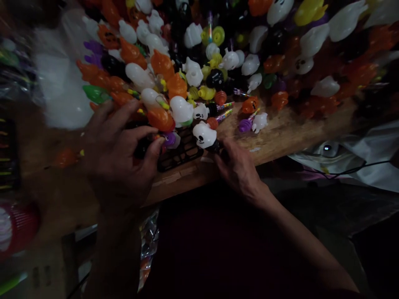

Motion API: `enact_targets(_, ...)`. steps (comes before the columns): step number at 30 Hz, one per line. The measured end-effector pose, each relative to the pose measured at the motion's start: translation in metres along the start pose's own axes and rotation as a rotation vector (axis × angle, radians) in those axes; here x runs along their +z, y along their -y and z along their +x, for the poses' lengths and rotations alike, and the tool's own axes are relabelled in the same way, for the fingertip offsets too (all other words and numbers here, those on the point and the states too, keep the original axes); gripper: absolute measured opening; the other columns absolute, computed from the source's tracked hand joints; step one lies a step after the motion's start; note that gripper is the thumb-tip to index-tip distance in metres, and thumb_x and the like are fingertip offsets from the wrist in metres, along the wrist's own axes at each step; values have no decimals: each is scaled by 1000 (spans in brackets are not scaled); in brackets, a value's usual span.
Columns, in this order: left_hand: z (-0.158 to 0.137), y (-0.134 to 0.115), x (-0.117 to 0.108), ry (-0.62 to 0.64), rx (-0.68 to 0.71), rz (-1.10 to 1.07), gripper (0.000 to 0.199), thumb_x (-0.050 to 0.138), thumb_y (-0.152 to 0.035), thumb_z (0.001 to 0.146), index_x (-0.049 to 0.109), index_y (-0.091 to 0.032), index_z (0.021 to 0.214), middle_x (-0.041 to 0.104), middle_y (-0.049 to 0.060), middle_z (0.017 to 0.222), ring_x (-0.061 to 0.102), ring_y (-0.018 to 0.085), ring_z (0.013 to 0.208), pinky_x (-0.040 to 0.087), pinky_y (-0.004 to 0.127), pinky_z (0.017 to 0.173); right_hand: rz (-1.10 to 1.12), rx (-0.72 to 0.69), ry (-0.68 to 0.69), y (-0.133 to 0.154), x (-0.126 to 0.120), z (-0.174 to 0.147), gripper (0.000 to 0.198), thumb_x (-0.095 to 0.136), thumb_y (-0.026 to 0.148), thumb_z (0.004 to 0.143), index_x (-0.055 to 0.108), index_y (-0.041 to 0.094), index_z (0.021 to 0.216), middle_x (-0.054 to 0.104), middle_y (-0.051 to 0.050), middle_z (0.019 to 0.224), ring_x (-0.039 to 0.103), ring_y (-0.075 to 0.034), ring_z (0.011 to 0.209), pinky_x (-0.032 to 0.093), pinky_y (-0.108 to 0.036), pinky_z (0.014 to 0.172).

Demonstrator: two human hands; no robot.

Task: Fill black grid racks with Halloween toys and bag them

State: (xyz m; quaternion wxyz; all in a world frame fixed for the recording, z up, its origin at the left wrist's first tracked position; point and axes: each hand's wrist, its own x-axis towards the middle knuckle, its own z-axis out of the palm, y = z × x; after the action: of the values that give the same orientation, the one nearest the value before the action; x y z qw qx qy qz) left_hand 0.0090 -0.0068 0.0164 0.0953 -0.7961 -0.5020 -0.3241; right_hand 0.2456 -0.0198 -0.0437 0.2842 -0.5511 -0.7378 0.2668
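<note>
One purple piece [170, 140] pinched in the left hand [116, 151] over the black tray [187, 155], near the table's [280, 133] front edge; right hand's [240, 170] fingers clamp a skull toy [204, 135], seemingly joined already; behind, loose heads [193, 71] look unfitted.

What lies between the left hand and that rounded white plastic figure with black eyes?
In the head view, a small purple plastic piece nearest the left hand, then part of a black slotted plastic tray, towards the white figure.
</note>
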Motion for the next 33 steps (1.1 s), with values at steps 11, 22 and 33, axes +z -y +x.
enact_targets(11, 0, 1, -6, 37, -21, -4, 21, 74, -24, 89, 73, -12, 106, 66, 19, 135, 62, 38, 127, 50, 58, 109, 471, -3, -198, 23, 49, 32, 14, 59, 29, 94, 69, 20, 88, 69, -3, 88, 63, -15, 81, 53, -27, 73)
enact_targets(22, -2, 3, -3, -25, -64, -102, 18, 74, -25, 89, 71, -22, 106, 69, 4, 133, 61, 33, 131, 49, 59, 111, 475, -35, -148, 13, 65, 37, 22, 57, 34, 95, 73, 21, 89, 68, 0, 77, 62, -14, 70, 51, -25, 68)
enact_targets(33, 10, 6, 7, 48, -188, -79, 7, 65, -33, 94, 68, -26, 92, 65, 1, 138, 53, 25, 138, 41, 45, 124, 122, -352, -142, 7, 63, 39, 19, 46, 19, 96, 63, 19, 88, 71, -7, 87, 64, -16, 74, 50, -26, 68)
